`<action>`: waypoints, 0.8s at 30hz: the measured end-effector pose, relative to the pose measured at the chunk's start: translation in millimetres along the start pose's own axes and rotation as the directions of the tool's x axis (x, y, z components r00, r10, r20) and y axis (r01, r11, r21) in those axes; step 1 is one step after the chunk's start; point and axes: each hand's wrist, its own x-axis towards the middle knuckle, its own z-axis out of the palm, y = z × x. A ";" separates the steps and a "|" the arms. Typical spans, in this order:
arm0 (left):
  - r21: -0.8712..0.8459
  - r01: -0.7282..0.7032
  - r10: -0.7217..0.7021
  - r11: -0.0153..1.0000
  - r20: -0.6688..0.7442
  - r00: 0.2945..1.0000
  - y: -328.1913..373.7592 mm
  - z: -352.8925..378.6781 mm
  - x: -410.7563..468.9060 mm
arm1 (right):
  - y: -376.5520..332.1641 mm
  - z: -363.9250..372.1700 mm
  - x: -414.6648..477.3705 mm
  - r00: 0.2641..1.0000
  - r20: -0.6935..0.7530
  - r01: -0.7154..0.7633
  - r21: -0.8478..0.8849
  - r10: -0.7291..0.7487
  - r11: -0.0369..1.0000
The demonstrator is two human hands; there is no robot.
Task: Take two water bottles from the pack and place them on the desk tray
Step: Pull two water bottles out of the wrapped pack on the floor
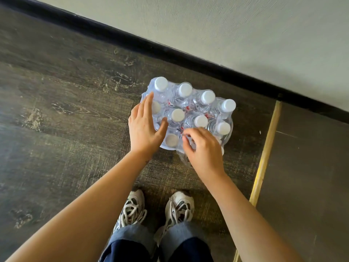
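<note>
Head view: left hand (144, 127) rests flat and open on the pack (188, 114); right hand (203, 146) pinches its wrap. Next, a bottle must come free.

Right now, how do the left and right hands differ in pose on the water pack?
The left hand lies flat and open, fingers spread on the water pack; the right hand is curled, fingertips pinching the plastic wrap. The left covers the pack's left side, the right its near edge. Both are bare and touch the pack.
</note>
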 end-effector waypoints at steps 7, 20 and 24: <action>0.006 0.000 0.000 1.000 0.024 1.000 -0.5 -1.6 -0.5 | -3.4 16.6 53.7 0.987 0.159 0.019 -0.194 0.012 0.981; -0.030 -0.067 0.071 0.997 0.149 0.986 -4.7 -11.3 -7.5 | -18.3 -18.6 50.2 0.998 0.047 0.038 -0.044 -0.036 0.998; -0.042 -0.087 0.094 0.995 0.194 0.976 12.4 -24.3 -16.4 | -54.6 -79.5 35.6 0.992 -0.064 0.105 -0.012 -0.106 0.994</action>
